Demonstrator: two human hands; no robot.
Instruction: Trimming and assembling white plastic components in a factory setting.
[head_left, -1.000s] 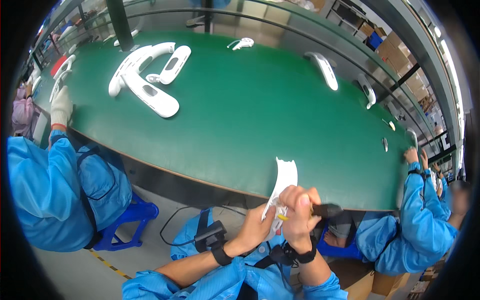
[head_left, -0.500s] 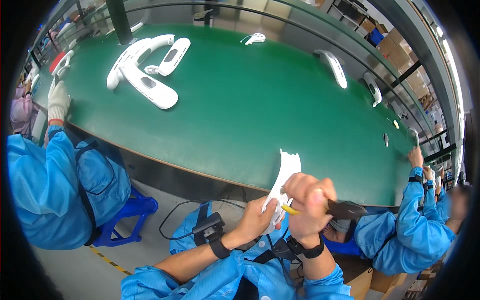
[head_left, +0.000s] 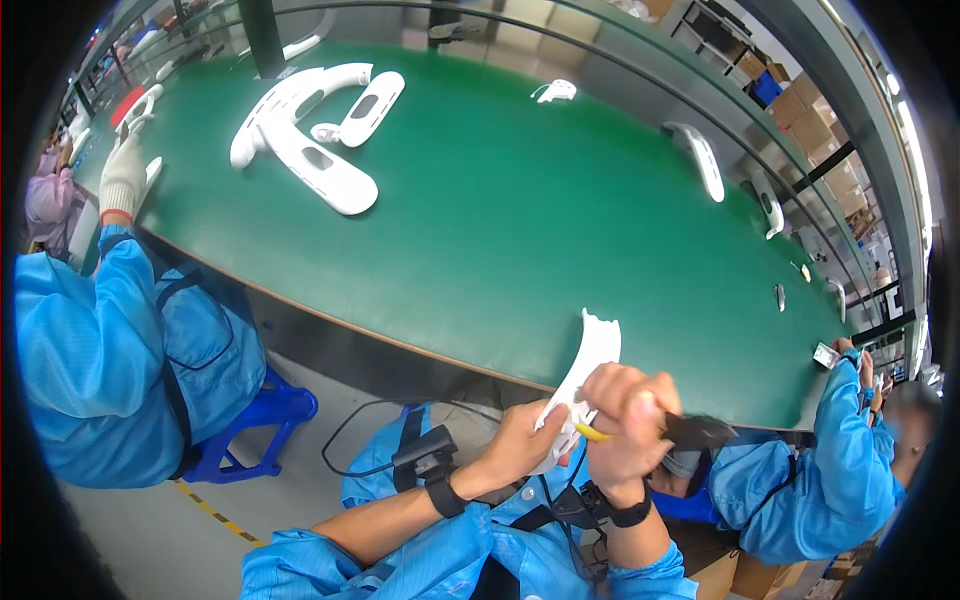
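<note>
While my L hand (head_left: 520,442) clamps the near part of the white curved piece (head_left: 594,358), thumb over its face & fingers tucked round the left side, the piece slants away from me, leaning right toward its far end. That notched far end sticks out well past my grip, over the near edge of the green table (head_left: 480,255); can't tell if it touches the surface. My R hand (head_left: 630,420) is just right of the piece, closed in a fist round a tool (head_left: 698,432): its yellow end (head_left: 593,432) pokes out left, in front of the piece, & the dark, blurred end juts out right. R fingers overlap the piece's right edge from here; can't tell if they press on it, or if the yellow end makes contact.

Elsewhere: far left on the table, a group of white shells (head_left: 335,183) lies close together, approx. a hooked cluster. A small white part (head_left: 560,90) is by itself near the far edge, & a long white shell (head_left: 708,172) is at far right. To my left, a co-worker's gloved hand (head_left: 122,180) is by more white pcs.
</note>
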